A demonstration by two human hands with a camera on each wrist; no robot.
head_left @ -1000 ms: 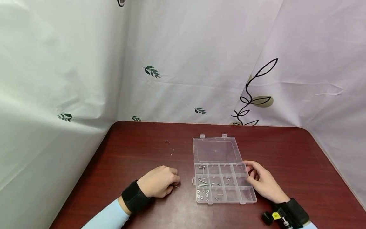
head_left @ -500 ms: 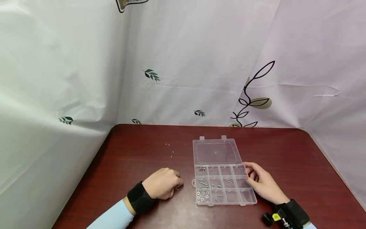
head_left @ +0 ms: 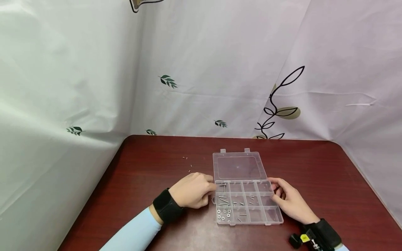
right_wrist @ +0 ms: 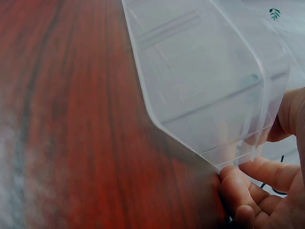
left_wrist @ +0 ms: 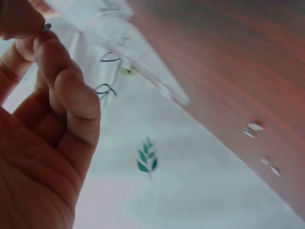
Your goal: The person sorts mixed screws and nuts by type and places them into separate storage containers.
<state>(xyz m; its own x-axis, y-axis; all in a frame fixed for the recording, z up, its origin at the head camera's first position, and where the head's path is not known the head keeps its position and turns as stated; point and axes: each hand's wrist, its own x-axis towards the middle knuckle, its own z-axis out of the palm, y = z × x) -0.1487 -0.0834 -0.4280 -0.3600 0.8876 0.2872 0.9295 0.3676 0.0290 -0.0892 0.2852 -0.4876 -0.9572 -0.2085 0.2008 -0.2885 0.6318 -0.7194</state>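
A clear plastic compartment box (head_left: 265, 215) lies on the table, its lid (head_left: 238, 165) folded back flat. Several screws (head_left: 223, 200) and washers (head_left: 223, 218) sit in its left compartments; a few short screws lie in the middle ones. My left hand (head_left: 193, 190) is at the box's left edge, fingertips by the back-left compartment. In the left wrist view, thumb and finger pinch a small screw (left_wrist: 46, 27), mostly hidden by the fingertips. My right hand (head_left: 289, 200) holds the box's right side, thumb and fingers at its wall (right_wrist: 264, 114) in the right wrist view.
Several tiny metal pieces (head_left: 189, 170) lie loose on the dark red wooden table (head_left: 150, 164), left of the lid. White cloth (head_left: 201, 52) with a leaf print hangs behind and beside the table.
My left hand has lifted from the table and moved right and slightly away, up to the box's left edge, with the small screw. My right hand stays at the box.
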